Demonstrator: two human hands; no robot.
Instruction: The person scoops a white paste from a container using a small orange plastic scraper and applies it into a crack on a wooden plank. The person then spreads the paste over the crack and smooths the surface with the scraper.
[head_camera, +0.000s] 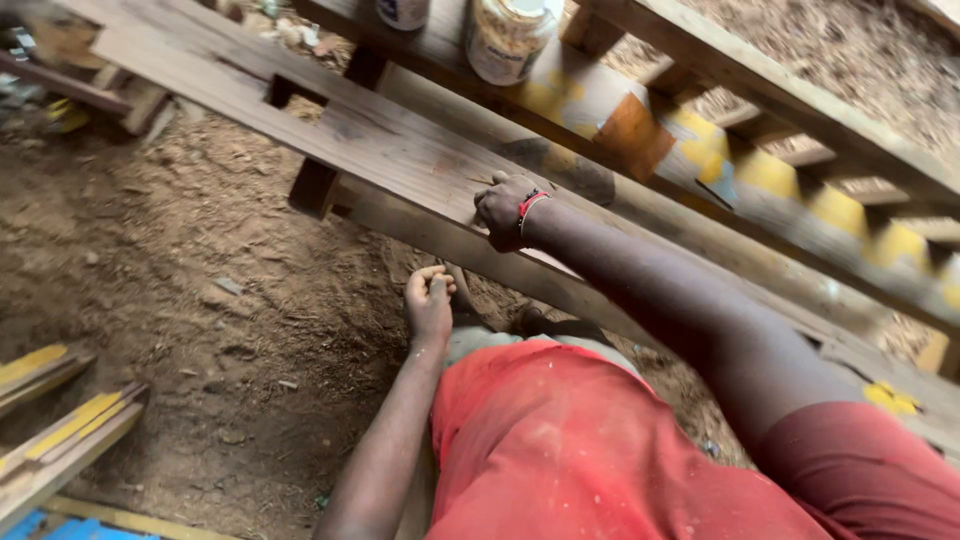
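Dirt floor; plank (400, 150) under right fingers (490, 205)

Red shirt (560, 440), red wristband (530, 203) showing; brown plank (380, 140); yellow paint patching wooden frame (760, 170); reddish-brown dirt floor (200, 280).

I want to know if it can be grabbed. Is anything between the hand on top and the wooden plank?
No. The right hand already rests on the wooden plank, touching it, nothing between. The left hand is below the plank's edge, closed on something too small to tell.
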